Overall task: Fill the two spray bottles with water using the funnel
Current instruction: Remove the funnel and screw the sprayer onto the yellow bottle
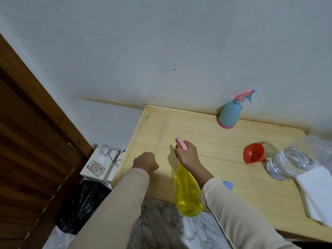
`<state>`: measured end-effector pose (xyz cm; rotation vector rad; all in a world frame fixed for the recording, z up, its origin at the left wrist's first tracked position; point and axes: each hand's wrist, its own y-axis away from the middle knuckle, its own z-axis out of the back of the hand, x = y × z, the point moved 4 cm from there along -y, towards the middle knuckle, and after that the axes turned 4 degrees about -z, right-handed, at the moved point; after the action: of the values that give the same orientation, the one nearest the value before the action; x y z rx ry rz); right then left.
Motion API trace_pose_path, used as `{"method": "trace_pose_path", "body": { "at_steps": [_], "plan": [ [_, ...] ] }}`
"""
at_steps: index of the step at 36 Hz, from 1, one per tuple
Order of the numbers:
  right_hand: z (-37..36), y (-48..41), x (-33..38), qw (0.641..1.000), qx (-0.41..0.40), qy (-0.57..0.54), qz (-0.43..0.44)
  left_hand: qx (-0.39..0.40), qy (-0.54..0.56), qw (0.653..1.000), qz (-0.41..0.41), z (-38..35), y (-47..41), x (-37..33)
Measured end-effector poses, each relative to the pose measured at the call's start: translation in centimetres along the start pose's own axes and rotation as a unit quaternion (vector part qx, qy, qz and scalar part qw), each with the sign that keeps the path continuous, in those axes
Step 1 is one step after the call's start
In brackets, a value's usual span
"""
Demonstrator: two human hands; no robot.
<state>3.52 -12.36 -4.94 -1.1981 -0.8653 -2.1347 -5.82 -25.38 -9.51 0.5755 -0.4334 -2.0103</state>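
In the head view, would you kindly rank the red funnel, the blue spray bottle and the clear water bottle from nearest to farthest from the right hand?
Measured from the right hand, which grips the yellow spray bottle's top:
1. Red funnel, lying on the table to its right.
2. Blue spray bottle, standing at the back by the wall.
3. Clear water bottle, far right, just beyond the funnel.

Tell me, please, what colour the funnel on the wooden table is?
Red; the small plastic funnel shows best in the head view, beside the clear water bottle.
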Motion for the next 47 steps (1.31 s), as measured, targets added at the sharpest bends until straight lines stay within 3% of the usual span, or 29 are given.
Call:
{"method": "trace_pose_path", "body": {
  "at_steps": [37, 47],
  "plan": [
    [0.5, 1.6, 0.7, 1.000, -0.002, -0.019, -0.016, -0.005, -0.006, 1.000, -0.011, -0.3, 0.7, -0.3],
    [1.3, 1.7, 2.1, 0.999, -0.008, 0.031, 0.009, -0.002, -0.006, 1.000, -0.027, -0.1, 0.8, -0.5]
  ]
}}
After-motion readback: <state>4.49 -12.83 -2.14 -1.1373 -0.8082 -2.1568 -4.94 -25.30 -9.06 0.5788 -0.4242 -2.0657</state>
